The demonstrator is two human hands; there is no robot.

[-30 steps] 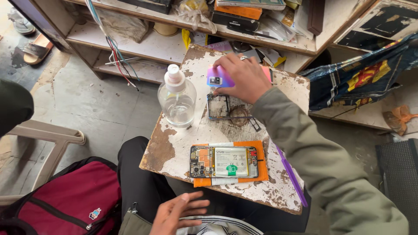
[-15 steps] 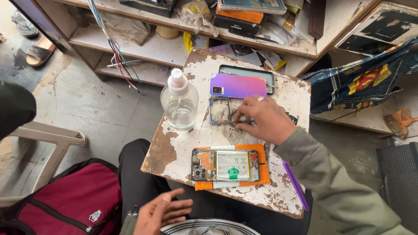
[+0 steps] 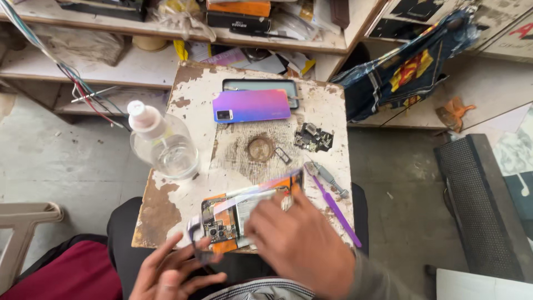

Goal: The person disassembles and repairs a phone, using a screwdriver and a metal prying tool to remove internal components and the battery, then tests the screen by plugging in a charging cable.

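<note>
Worn, paint-flaked board [image 3: 183, 222] across my lap, cluttered shelves beyond. Left of my grip: clear bottle [image 3: 164, 145], clear of the work. My left hand [image 3: 172, 272], fingers spread, steadies the near edge of the opened phone [image 3: 233, 219]; my right hand [image 3: 300, 241] presses flat on it. Rightward: purple pry tool [image 3: 336, 208], within reach.

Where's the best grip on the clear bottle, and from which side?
Take the bottle by its narrow neck just under the white cap, fingers coming from the left, off the table edge. The body is wide and round, the neck slim, and it stands upright at the left edge of the table, so the left is open while phone parts crowd its right.
</note>
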